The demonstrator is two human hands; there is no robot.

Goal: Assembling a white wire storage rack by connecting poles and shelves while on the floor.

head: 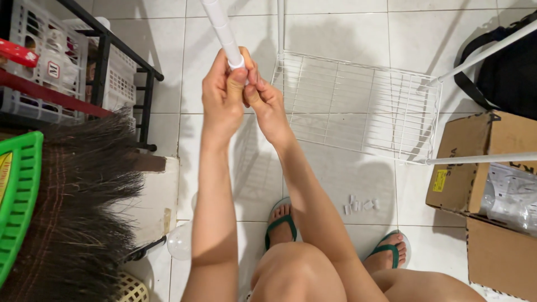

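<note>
White pole (222, 31) was held upright above the tiles, left hand (222, 95) wrapped round its lower end, right hand (263, 95) fingers pinching there. Loose grip could drop it onto the rack (358, 106).

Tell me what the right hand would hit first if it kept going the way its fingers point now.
The right hand points up-left and its fingertips already rest on the end of the white pole, with the left hand gripping that same end. So it meets the pole at once, then the left hand's fingers.
</note>
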